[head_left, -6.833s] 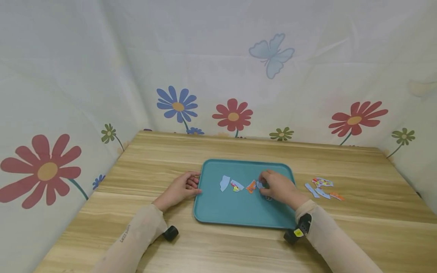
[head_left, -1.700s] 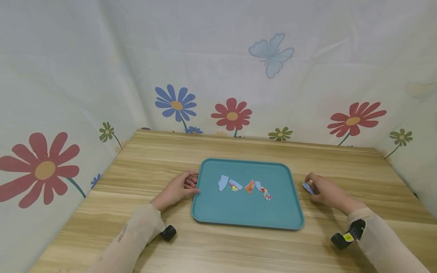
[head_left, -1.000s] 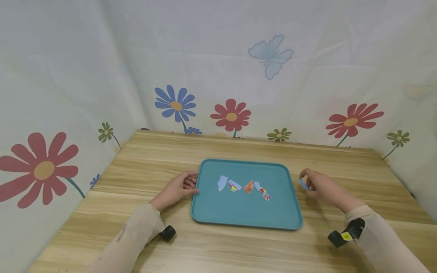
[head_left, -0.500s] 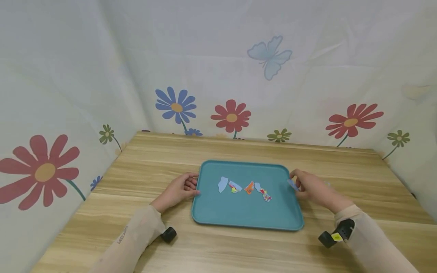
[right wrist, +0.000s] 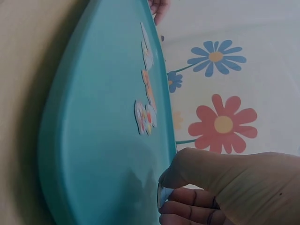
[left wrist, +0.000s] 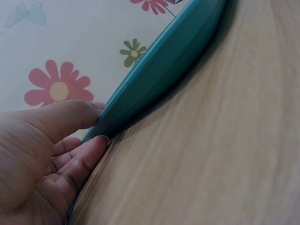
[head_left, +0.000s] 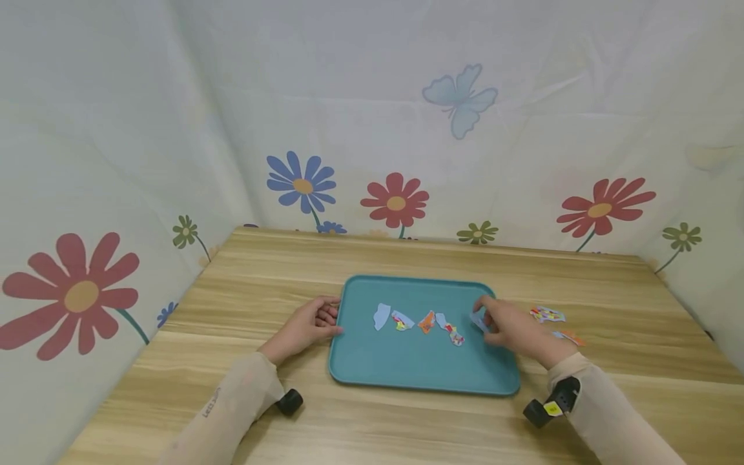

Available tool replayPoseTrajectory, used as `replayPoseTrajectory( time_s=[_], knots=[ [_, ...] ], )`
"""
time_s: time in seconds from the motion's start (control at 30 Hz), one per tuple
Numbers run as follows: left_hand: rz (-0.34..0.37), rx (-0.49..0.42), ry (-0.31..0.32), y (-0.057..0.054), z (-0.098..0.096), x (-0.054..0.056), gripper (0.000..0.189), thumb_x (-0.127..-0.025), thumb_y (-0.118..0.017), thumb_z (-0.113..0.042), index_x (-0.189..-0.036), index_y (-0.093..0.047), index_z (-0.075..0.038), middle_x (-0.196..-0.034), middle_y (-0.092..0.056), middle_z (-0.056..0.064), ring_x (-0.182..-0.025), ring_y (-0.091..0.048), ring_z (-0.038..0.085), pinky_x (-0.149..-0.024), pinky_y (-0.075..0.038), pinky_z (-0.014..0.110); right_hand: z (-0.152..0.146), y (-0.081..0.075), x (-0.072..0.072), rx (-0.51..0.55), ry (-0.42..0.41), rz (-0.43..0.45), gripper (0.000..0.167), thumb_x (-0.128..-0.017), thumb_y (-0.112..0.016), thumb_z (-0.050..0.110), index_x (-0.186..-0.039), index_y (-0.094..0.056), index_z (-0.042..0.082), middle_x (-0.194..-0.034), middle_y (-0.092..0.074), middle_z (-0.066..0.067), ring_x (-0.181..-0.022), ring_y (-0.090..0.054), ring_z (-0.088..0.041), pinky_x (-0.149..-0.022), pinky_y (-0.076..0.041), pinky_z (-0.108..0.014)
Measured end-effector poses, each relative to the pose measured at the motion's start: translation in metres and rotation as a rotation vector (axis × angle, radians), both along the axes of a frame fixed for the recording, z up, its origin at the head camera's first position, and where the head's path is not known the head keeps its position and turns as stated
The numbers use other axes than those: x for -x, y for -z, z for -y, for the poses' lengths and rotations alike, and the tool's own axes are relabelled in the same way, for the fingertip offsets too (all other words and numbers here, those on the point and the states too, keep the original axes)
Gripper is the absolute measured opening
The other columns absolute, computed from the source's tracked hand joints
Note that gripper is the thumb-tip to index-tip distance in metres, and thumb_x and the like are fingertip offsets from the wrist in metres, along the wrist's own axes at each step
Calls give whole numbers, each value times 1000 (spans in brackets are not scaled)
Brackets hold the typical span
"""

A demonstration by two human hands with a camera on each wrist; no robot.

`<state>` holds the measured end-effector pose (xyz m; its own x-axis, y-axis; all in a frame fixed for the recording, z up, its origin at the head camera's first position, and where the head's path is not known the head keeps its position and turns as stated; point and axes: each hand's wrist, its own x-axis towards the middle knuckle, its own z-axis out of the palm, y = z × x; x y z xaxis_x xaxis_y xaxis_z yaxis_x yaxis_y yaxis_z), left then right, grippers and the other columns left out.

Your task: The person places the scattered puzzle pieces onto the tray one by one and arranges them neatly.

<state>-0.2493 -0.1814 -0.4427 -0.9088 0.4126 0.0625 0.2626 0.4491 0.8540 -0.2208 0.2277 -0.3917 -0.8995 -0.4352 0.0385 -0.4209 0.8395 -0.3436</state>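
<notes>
In the head view, my right hand (head_left: 517, 330) pinches a light-blue puzzle piece (head_left: 480, 320) between thumb and fingers, over the right part of a teal tray (head_left: 424, 371). The right wrist view shows that piece (right wrist: 164, 194) on edge at the fingertips. My left hand (head_left: 305, 328) holds the tray's left rim, its thumb and fingertips against the edge in the left wrist view. A loose row lies across the tray: a pale-blue piece (head_left: 382, 316), a blue piece with yellow and pink (head_left: 402, 321), an orange piece (head_left: 427, 321) and a touching blue-and-multicoloured pair (head_left: 456, 336).
Right of the tray, a multicoloured piece (head_left: 547, 314) and an orange piece (head_left: 574, 338) lie on the wooden table (head_left: 279, 265), partly near the right forearm. A flower-printed cloth (head_left: 360, 116) hangs behind and at both sides.
My right hand earlier left the paired pieces on the tray, took a blue piece from the table at the right and has carried it left over the tray. The left hand stays put.
</notes>
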Motion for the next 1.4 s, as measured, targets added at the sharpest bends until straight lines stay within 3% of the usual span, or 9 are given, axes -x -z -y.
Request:
replayPoseTrajectory(
  time_s=[0.6,1.07,1.3,1.4],
  knots=[
    [1,-10,3,2,-3,1,62,-85,-72,-6,-138,-43,7,-112,-58,21,-96,-58,24,-75,-49,18,16,7,-2,-19,9,28,40,-76,-71,3,-112,-55,2,-78,-51,-1,-67,-44,-11,-58,-37,-22],
    [-8,8,3,-1,-3,-1,61,-85,-73,-9,-136,-46,6,-109,-59,17,-92,-58,18,-76,-50,18,15,11,-4,-69,4,-4,35,-80,-71,9,-112,-61,-1,-81,-51,-1,-70,-44,-11,-59,-37,-22],
    [3,8,3,-25,-9,-16,57,-86,-70,-2,-135,-44,12,-109,-57,24,-94,-58,27,-76,-49,19,14,10,-5,-34,-13,-47,34,-83,-70,11,-112,-62,-3,-83,-55,-3,-69,-46,-9,-59,-40,-21],
    [-1,11,-3,-18,-6,-12,58,-86,-70,-3,-135,-44,11,-110,-57,24,-95,-58,27,-76,-49,18,13,10,-5,-25,-22,-61,33,-84,-69,11,-113,-62,-3,-84,-57,-3,-69,-46,-8,-59,-41,-21]
  ],
)
